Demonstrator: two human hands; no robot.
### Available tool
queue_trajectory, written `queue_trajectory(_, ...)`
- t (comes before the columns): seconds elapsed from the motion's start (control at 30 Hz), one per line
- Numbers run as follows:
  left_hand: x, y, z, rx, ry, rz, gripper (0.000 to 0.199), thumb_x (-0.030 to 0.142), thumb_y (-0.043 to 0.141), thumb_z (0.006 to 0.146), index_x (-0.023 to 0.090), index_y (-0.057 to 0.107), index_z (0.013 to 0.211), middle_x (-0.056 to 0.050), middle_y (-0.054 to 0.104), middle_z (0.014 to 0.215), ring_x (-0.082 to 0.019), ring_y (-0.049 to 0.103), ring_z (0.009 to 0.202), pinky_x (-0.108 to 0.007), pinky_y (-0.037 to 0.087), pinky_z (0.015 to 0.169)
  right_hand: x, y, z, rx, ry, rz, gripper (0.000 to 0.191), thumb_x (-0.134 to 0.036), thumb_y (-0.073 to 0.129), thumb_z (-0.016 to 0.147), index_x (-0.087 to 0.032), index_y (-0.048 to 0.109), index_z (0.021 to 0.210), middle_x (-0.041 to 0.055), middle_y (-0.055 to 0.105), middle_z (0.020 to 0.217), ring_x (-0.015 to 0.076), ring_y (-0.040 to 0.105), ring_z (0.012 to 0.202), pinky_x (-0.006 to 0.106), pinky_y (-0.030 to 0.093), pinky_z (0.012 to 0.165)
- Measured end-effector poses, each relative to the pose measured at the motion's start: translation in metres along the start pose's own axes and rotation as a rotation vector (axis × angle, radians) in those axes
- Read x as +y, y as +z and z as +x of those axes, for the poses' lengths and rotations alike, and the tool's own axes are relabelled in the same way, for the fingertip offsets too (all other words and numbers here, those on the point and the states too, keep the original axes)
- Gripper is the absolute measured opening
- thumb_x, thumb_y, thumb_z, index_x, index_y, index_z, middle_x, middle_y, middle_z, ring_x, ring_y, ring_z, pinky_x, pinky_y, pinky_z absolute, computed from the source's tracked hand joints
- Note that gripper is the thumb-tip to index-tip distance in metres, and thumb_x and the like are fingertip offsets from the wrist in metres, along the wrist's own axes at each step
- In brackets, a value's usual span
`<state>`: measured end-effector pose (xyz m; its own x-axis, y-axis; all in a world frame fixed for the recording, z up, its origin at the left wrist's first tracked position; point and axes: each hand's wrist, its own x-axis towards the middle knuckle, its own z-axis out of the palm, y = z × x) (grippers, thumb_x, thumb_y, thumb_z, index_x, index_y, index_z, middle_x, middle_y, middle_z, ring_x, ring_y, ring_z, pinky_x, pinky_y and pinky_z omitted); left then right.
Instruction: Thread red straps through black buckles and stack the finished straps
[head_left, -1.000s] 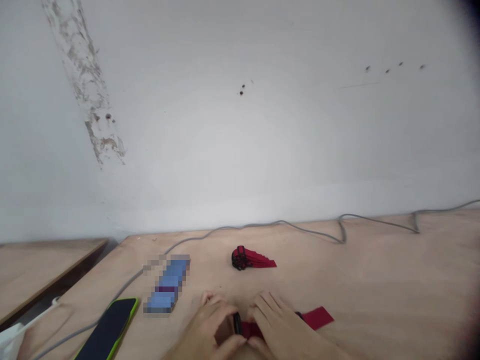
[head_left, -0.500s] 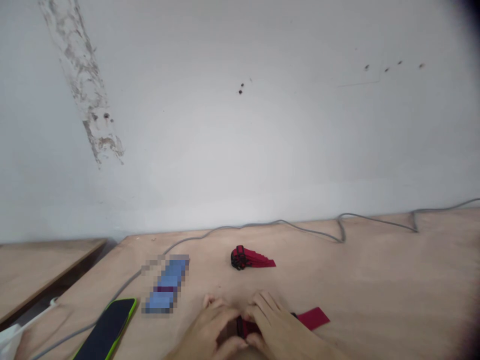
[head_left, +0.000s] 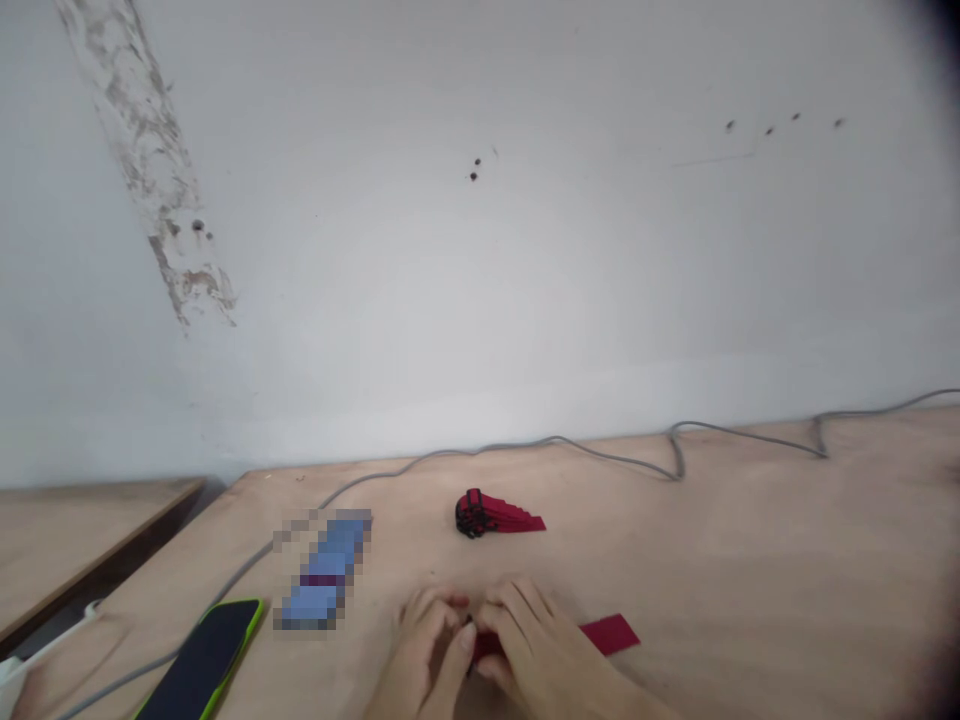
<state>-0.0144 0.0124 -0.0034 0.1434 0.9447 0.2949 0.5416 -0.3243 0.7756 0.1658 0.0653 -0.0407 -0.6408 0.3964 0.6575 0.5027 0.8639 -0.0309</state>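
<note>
Red strap (head_left: 611, 634): black buckle (head_left: 470, 621) now mostly covered by hands (head_left: 429, 640) (head_left: 534, 640).

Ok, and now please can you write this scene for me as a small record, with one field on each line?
Left hand: left hand pinches the left end of a flat dark-red fabric strap, where a bit of black shows
Right hand: right hand lies over the strap's middle; the right end sticks out
Beyond hands: fanned bundle of dark-red straps with black parts
Left side: black-screened phone in lime-green case; blue oblong item, pixelated, identity unclear
Along back: thin grey cable
Surface: light-brown wooden table
</note>
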Motion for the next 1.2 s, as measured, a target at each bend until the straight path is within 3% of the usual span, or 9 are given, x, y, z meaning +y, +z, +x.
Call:
queue_trajectory(0.2,0.000,-0.002,0.001,-0.137,-0.045,-0.120,0.029,0.043,0.044,0.099,0.021,0.061,0.092,-0.009,0.068,0.104,-0.025,0.061,0.101,-0.037,0.045,0.094,-0.001,-0.002,0.002,-0.066,0.024,0.050,0.023,-0.032,0.075,0.087,-0.020,0.056,0.089,0.0028,0.068,0.091,0.0223,0.062,0.082,0.034,0.051,0.075)
queue_trajectory(0.3,-0.003,-0.003,0.000,-0.170,-0.045,-0.133,0.033,0.049,0.047,0.097,0.021,0.058,0.084,-0.008,0.068,0.101,-0.024,0.060,0.097,-0.035,0.047,0.091,0.001,-0.001,0.001,-0.109,0.053,0.095,0.028,-0.034,0.080,0.082,-0.019,0.057,0.090,0.0022,0.069,0.091,0.0220,0.063,0.083,0.034,0.053,0.076)
queue_trajectory(0.43,-0.004,-0.004,0.000,-0.162,-0.009,-0.120,0.036,0.051,0.046,0.098,0.022,0.060,0.081,-0.007,0.068,0.105,-0.024,0.060,0.099,-0.033,0.047,0.093,0.002,-0.002,-0.003,-0.117,-0.008,0.157,0.023,-0.030,0.075,0.087,-0.021,0.059,0.100,0.0004,0.070,0.099,0.0196,0.064,0.087,0.031,0.053,0.082)
queue_trajectory(0.57,-0.005,-0.001,0.000,-0.112,-0.015,0.016,0.029,0.045,0.045,0.098,0.023,0.060,0.085,-0.007,0.068,0.097,-0.024,0.060,0.092,-0.034,0.047,0.090,0.001,-0.002,-0.006,-0.084,-0.051,0.119,0.030,-0.029,0.068,0.092,-0.022,0.056,0.120,0.0022,0.069,0.117,0.0211,0.065,0.100,0.032,0.053,0.091)
queue_trajectory(0.77,-0.016,0.007,-0.003,-0.090,-0.051,0.190,0.023,0.037,0.046,0.097,0.022,0.058,0.084,-0.006,0.067,0.086,-0.024,0.059,0.084,-0.036,0.046,0.084,0.000,-0.006,-0.008,-0.087,-0.111,0.051,0.027,-0.027,0.058,0.098,-0.020,0.056,0.124,0.0049,0.069,0.120,0.0211,0.065,0.101,0.032,0.054,0.093)
queue_trajectory(0.97,-0.014,0.007,-0.003,-0.056,-0.113,0.001,0.024,0.042,0.055,0.093,0.022,0.060,0.082,-0.005,0.069,0.084,-0.024,0.062,0.087,-0.031,0.048,0.081,-0.004,-0.016,-0.003,-0.111,-0.002,0.142,0.025,-0.024,0.056,0.098,-0.023,0.056,0.123,0.0017,0.072,0.106,0.0182,0.067,0.094,0.026,0.056,0.087)
queue_trajectory(1.1,-0.006,0.007,-0.002,-0.074,-0.121,-0.103,0.021,0.043,0.059,0.091,0.022,0.060,0.096,-0.007,0.071,0.094,-0.026,0.064,0.095,-0.033,0.048,0.090,-0.004,-0.013,-0.004,-0.089,0.003,0.156,0.035,-0.020,0.053,0.096,-0.024,0.052,0.131,0.0052,0.070,0.118,0.0210,0.066,0.103,0.029,0.056,0.090)
queue_trajectory(1.2,-0.002,0.007,0.000,-0.120,-0.148,-0.173,0.023,0.044,0.060,0.090,0.022,0.058,0.096,-0.007,0.071,0.097,-0.025,0.065,0.096,-0.032,0.050,0.089,-0.003,-0.010,-0.007,-0.106,0.031,0.180,0.040,-0.017,0.053,0.094,-0.023,0.050,0.133,0.0056,0.071,0.119,0.0212,0.066,0.105,0.029,0.056,0.092)
